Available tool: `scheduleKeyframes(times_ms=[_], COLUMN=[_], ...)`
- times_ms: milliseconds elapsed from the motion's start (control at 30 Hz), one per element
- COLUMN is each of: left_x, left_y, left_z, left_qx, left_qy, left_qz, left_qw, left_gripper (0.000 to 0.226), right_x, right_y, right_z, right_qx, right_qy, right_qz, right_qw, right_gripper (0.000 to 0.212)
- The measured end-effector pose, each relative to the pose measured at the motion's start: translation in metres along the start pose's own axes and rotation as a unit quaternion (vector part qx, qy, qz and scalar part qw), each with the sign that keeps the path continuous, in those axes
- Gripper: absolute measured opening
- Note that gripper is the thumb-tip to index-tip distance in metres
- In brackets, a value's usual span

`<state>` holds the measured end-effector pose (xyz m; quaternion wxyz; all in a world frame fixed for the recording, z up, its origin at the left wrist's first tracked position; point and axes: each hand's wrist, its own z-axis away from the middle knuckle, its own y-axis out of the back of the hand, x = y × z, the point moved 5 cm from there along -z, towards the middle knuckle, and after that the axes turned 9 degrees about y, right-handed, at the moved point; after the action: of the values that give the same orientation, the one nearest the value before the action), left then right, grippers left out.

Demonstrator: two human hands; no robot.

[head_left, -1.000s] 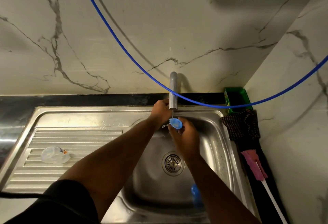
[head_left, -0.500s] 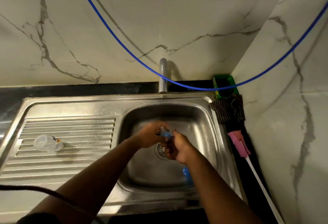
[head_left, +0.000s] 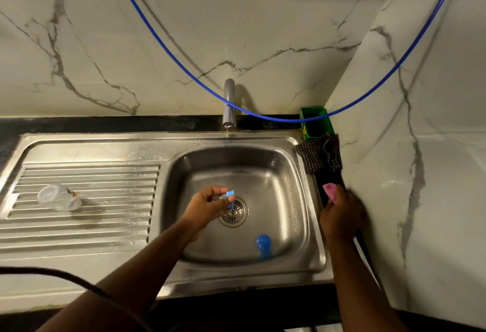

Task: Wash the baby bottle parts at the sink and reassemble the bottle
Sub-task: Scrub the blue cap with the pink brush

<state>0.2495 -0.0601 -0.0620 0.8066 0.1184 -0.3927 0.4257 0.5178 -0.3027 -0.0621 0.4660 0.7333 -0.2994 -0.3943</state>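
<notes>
Two hands split | step: washing | left hand (head_left: 207, 206) pinches small blue bottle part (head_left: 230, 195) over sink (head_left: 302, 266) drain | right hand (head_left: 342, 216) reaches pink brush (head_left: 330, 190) on right surface, grip blurred, cannot tell | clear bottle (head_left: 59, 197) on drainboard, blue cap (head_left: 263, 243) in basin | next: likely grasp brush, scrub part

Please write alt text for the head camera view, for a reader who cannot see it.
Over a steel sink, the left hand pinches a small blue bottle part while the right hand reaches a pink brush. A clear bottle lies on the drainboard.
</notes>
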Motion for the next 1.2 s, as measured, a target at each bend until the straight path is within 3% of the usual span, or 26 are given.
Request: scheduleKeyframes(times_ms=[67,133,167,233,333,533,733,867,967,1200], left_x=[0.004,0.004,0.005,0.005,0.012,0.011,0.036,0.042,0.037,0.045], left_y=[0.003,0.002,0.002,0.002,0.01,0.014,0.021,0.03,0.041,0.027], left_z=[0.006,0.014,0.019,0.028,0.043,0.066,0.072,0.08,0.083,0.085], left_qx=[0.009,0.013,0.013,0.001,-0.016,-0.042,0.023,0.031,0.036,0.017], left_qy=[-0.005,-0.001,-0.007,-0.032,-0.07,-0.087,-0.135,-0.148,-0.148,-0.163], left_qz=[0.037,0.063,0.064,0.069,0.072,-0.013,0.015,-0.002,0.004,-0.021], left_qw=[0.999,0.998,0.998,0.997,0.995,0.995,0.99,0.988,0.988,0.986], left_gripper=[0.029,0.024,0.023,0.025,0.033,0.028,0.026,0.023,0.027,0.023], right_x=[-0.019,-0.068,-0.098,-0.156,-0.2,-0.217,-0.216,-0.227,-0.242,-0.232], right_y=[-0.001,0.002,0.004,0.009,0.014,0.016,0.025,0.036,0.04,0.044], right_z=[-0.002,0.008,0.017,0.041,0.061,0.07,0.052,0.053,0.064,0.054], right_qx=[-0.003,-0.1,-0.174,-0.301,-0.32,-0.305,-0.249,-0.242,-0.266,-0.256], right_qy=[0.058,0.121,0.139,0.185,0.247,0.316,0.175,0.228,0.309,0.302], right_qz=[-0.09,-0.227,-0.301,-0.373,-0.4,-0.373,-0.427,-0.429,-0.4,-0.42], right_qw=[0.994,0.961,0.927,0.858,0.823,0.817,0.851,0.84,0.821,0.816], right_gripper=[0.051,0.061,0.063,0.044,0.017,0.017,0.018,0.016,0.03,0.02])
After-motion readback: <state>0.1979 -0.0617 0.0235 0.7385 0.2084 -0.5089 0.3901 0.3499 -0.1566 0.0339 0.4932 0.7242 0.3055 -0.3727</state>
